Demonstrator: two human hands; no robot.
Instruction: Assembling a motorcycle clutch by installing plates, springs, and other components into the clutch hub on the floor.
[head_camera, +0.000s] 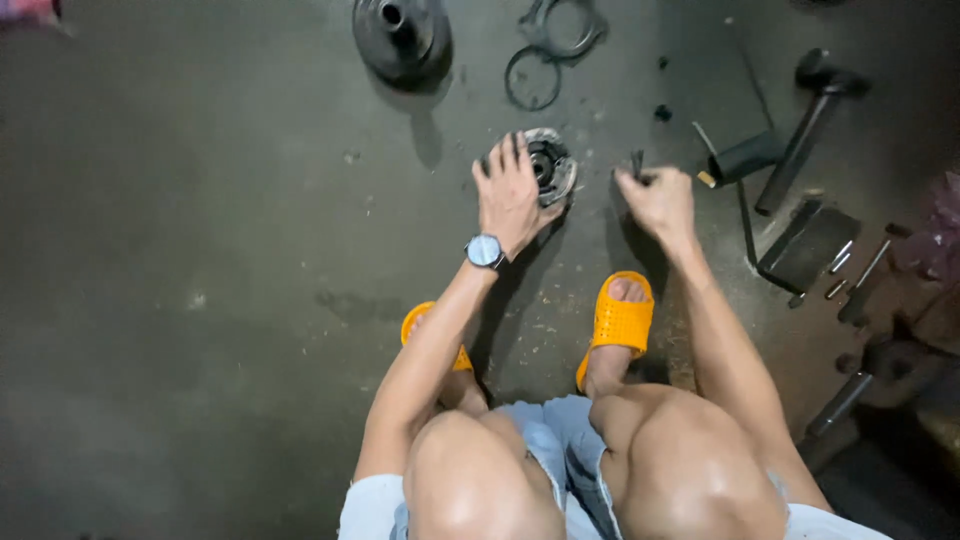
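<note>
I squat on a dark concrete floor in orange sandals. My left hand (512, 192), with a wristwatch, rests flat with fingers spread on a round metal hub part (553, 163) lying on the floor. My right hand (658, 198) is just to the right of that part, fingers pinched around a small dark metal piece (637, 163) that sticks up from my fingertips. What the small piece is cannot be made out.
A black round disc with a centre boss (402, 38) lies at the far top. Beside it lie thin rings and a gasket (533, 78). A hammer (805, 125), a dark tube (745, 156), a flat black plate (810, 245) and several sockets and bolts lie at the right.
</note>
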